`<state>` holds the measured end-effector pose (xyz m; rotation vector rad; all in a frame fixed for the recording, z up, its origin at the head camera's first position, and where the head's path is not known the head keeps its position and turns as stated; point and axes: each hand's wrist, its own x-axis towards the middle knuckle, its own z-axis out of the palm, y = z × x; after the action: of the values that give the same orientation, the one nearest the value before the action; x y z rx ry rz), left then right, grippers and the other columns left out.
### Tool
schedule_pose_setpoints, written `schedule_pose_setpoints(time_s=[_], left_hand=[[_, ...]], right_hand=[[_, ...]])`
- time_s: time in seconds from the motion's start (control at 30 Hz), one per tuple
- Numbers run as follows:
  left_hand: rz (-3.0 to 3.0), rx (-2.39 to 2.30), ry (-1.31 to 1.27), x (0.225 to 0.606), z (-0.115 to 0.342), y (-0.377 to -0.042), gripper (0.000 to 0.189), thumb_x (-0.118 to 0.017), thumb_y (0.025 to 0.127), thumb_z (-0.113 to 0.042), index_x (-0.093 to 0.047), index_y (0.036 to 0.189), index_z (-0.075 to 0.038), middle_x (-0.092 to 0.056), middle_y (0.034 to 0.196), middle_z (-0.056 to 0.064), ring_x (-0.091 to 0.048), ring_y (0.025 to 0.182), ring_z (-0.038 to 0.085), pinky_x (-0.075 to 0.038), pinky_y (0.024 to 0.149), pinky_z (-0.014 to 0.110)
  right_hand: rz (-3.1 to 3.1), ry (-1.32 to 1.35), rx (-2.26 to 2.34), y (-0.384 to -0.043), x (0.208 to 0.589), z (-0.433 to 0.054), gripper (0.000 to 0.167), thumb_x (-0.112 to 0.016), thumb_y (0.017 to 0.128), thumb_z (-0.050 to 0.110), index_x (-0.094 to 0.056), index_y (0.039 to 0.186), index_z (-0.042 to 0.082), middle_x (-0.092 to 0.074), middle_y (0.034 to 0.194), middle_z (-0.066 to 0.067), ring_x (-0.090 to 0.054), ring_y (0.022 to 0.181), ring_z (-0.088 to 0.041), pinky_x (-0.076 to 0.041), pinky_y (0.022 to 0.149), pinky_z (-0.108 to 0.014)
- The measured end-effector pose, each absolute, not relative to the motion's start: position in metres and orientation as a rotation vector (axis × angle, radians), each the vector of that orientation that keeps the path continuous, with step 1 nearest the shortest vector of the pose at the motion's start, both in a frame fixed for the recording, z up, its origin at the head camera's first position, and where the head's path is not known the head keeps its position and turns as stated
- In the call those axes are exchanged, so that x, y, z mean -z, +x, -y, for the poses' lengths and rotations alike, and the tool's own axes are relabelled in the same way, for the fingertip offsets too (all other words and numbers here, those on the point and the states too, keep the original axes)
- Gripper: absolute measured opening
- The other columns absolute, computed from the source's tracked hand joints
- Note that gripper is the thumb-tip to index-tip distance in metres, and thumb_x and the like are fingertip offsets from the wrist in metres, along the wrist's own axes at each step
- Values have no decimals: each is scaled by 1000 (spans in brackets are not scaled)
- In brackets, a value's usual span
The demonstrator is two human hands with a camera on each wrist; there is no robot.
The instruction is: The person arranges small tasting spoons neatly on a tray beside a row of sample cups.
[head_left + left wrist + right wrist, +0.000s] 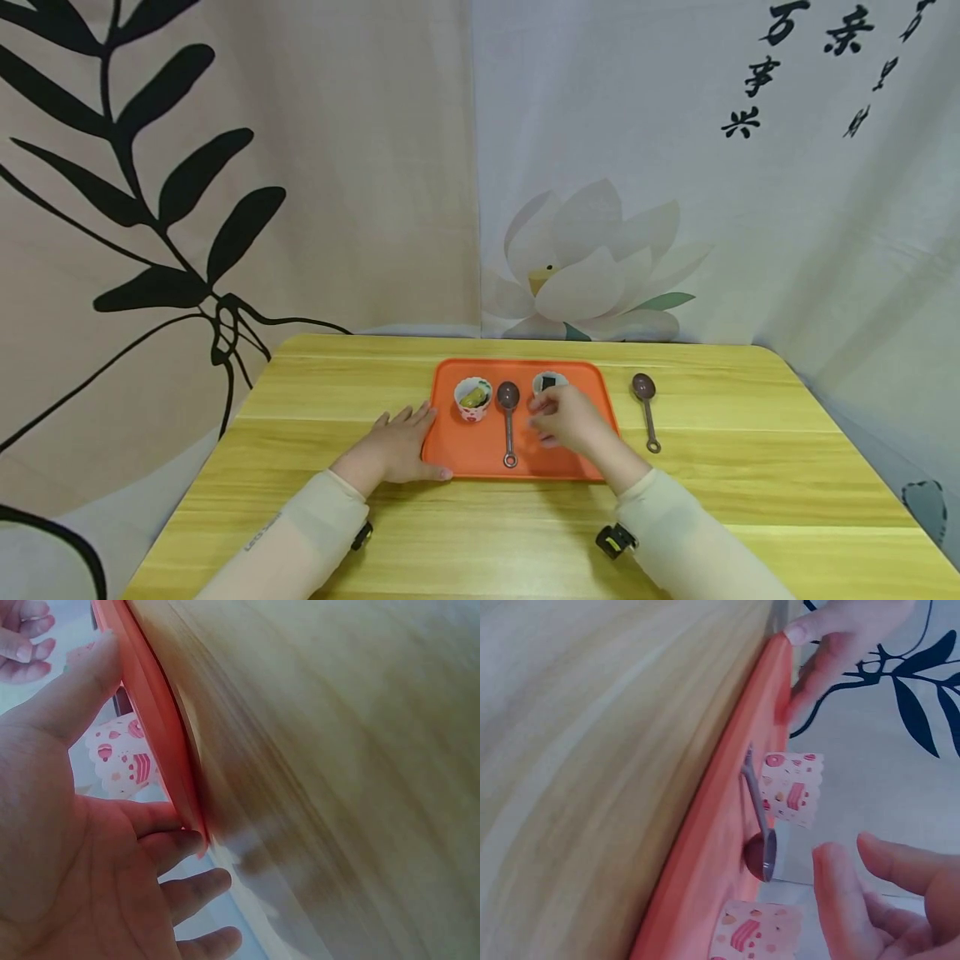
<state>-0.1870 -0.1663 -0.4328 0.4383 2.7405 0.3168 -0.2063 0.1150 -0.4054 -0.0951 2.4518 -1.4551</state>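
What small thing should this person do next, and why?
Probably move the right grip to the brown round-bowled spoon beside the orange rectangular tray: that grip looks empty, and a similar spoon lies on the tray between two pink-printed white paper cups.

The left forearm (288, 542) and right forearm (697, 537) reached forward, slanting inward, both sleeved to the wrist. The left grip (396, 448) was spread, its thumb (90, 686) stretched well away from the fingers (196, 894), which fanned apart; the palm faced the wrist camera. The right grip (567, 423) hung with its fingers loosely curled, and two fingertips near the right wrist camera showed a gap between them. The hands stood well apart.
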Motion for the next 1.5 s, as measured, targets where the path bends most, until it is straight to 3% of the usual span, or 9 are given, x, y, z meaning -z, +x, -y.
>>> schedule_pose_setpoints(time_s=[0.47, 1.23, 1.5], left_hand=[[-2741, -312, 433, 433, 166, -187, 108, -70, 82, -66, -27, 157, -1, -22, 164, 14, -22, 149, 43, -15, 117, 63], [-2747, -323, 437, 434, 166, -186, 107, -70, 82, -65, -28, 157, -2, -22, 164, 14, -21, 148, 43, -15, 117, 63], [-2756, -314, 445, 436, 166, -187, 107, -70, 82, -65, -28, 157, -1, -23, 164, 15, -23, 148, 43, -16, 116, 64]], right_hand=[[-2510, -123, 1460, -197, 391, -137, 22, -72, 92, 6, -67, 112, -3, -63, 97, -13, -70, 82, -34, -61, 71, -43], [-2515, -132, 1531, -186, 381, -173, 23, -70, 94, 6, -65, 114, -3, -64, 101, -15, -70, 86, -35, -61, 73, -43], [-2521, -135, 1534, -184, 378, -183, 23, -69, 93, 4, -64, 114, -4, -65, 101, -15, -71, 83, -29, -61, 73, -42]])
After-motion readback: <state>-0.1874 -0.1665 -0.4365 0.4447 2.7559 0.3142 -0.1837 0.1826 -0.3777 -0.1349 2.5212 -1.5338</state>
